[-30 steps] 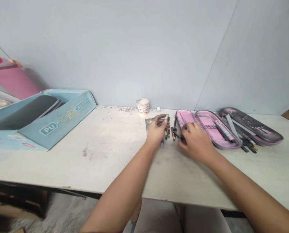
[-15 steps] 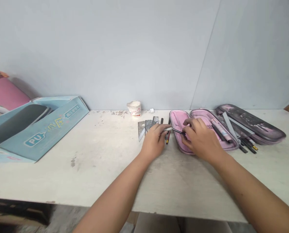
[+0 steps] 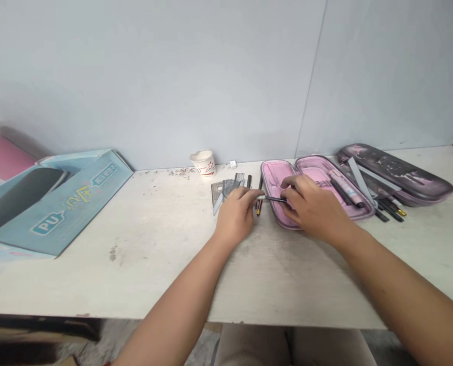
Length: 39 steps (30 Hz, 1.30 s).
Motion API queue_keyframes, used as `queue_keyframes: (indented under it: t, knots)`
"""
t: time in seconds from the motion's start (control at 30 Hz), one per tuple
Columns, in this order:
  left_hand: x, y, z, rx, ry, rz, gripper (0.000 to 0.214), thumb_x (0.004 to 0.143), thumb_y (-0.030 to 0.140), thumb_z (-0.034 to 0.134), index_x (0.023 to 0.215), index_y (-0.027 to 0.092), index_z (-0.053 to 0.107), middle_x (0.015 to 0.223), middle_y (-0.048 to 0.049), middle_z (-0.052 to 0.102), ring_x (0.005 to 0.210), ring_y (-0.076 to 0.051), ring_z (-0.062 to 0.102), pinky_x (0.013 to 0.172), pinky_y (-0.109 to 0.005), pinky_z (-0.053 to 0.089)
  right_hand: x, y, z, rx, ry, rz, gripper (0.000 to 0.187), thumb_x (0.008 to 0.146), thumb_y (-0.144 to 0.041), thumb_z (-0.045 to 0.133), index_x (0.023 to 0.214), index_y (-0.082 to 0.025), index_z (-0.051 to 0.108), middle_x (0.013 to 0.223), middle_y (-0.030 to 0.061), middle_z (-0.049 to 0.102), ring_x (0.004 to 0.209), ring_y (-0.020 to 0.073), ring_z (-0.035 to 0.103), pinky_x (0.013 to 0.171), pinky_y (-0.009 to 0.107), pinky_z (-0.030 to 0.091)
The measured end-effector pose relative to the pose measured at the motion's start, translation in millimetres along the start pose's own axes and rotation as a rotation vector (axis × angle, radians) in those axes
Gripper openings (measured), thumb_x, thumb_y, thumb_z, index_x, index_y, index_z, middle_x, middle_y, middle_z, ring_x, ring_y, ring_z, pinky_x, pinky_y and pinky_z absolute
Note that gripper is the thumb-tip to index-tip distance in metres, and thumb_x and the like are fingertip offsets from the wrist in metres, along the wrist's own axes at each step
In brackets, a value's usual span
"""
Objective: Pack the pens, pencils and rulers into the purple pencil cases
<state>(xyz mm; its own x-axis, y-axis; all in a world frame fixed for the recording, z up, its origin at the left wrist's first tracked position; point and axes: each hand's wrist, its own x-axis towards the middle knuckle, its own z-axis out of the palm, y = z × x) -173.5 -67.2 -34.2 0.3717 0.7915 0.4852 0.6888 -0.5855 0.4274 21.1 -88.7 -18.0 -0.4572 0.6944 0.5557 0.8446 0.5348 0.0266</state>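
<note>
A slim black pen with a white section [image 3: 274, 199] spans the gap between my hands. My left hand [image 3: 236, 213] pinches its white end, and my right hand [image 3: 310, 206] holds its black end above the open pink-lined pencil case [image 3: 276, 189]. Just beyond my left hand lie clear plastic set squares [image 3: 221, 195], partly hidden by my fingers. Several upright or leaning pens [image 3: 259, 206] stand close to the case's left rim. Inside the case lies a pale tube [image 3: 344, 187].
A paper cup [image 3: 203, 162] stands against the wall behind the set squares. Several dark pens [image 3: 390, 209] and a grey ruler [image 3: 359, 180] lie by the case's dark lid [image 3: 396, 173]. A blue cardboard box [image 3: 59, 203] sits at the table's left.
My view has shifted, so the table sits further left and higher. Compared with a second ago, my left hand has moved from the upright ruler to the pen, now held between both hands.
</note>
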Motion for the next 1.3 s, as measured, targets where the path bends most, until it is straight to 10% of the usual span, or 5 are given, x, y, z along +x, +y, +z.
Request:
queue_keyframes:
  t: [0.43,0.7,0.9,1.03,1.3]
  knots:
    - [-4.0,27.6,8.7,-0.493,-0.162,-0.098,0.021,0.088,0.021,0.039,0.106,0.02,0.05,0.084,-0.0012,0.059,0.073,-0.012,0.056,0.07,-0.025,0.045,-1.7,-18.3,12.3,0.434,0.404,0.272,0.026,0.089,-0.033,0.043,0.109,-0.021,0.054,0.094,0.0049,0.066,0.078,0.0165,0.061,0.069,0.029,0.046]
    - [0.2,7.8,16.1,-0.697,0.04,-0.229,0.017,0.082,0.015,0.046,0.098,0.02,0.048,0.075,0.0016,0.057,0.069,-0.011,0.055,0.066,-0.022,0.046,27.5,-38.3,20.8,0.332,0.087,0.154,0.049,0.091,-0.037,0.033,0.135,-0.015,0.035,0.09,0.0088,0.068,0.064,0.0188,0.061,0.058,0.03,0.043]
    - [16.2,-24.0,-1.7,-1.029,0.454,-0.39,0.016,0.083,0.013,0.043,0.096,0.022,0.043,0.067,0.005,0.051,0.059,-0.007,0.055,0.063,-0.021,0.048,57.5,-50.4,5.0,0.172,-0.055,0.17,0.052,0.091,-0.038,0.033,0.138,-0.015,0.03,0.084,0.0061,0.068,0.074,0.0204,0.062,0.06,0.028,0.039]
    - [17.5,-41.8,-14.9,-1.056,0.673,-0.606,0.013,0.085,0.014,0.04,0.094,0.022,0.04,0.066,0.0057,0.05,0.051,-0.005,0.053,0.057,-0.019,0.047,48.7,-61.2,8.8,-0.063,-0.309,-0.187,0.032,0.089,-0.02,0.037,0.117,-0.019,0.052,0.09,0.0082,0.066,0.074,0.0178,0.06,0.058,0.026,0.034]
    - [16.6,-44.6,-7.8,-0.928,0.583,-0.592,0.015,0.084,0.011,0.04,0.094,0.022,0.043,0.064,0.0056,0.051,0.048,-0.006,0.053,0.054,-0.019,0.045,38.0,-66.2,18.0,-0.124,-0.352,-0.46,0.017,0.086,-0.015,0.041,0.088,-0.018,0.058,0.078,0.0059,0.063,0.066,0.0142,0.056,0.053,0.024,0.029]
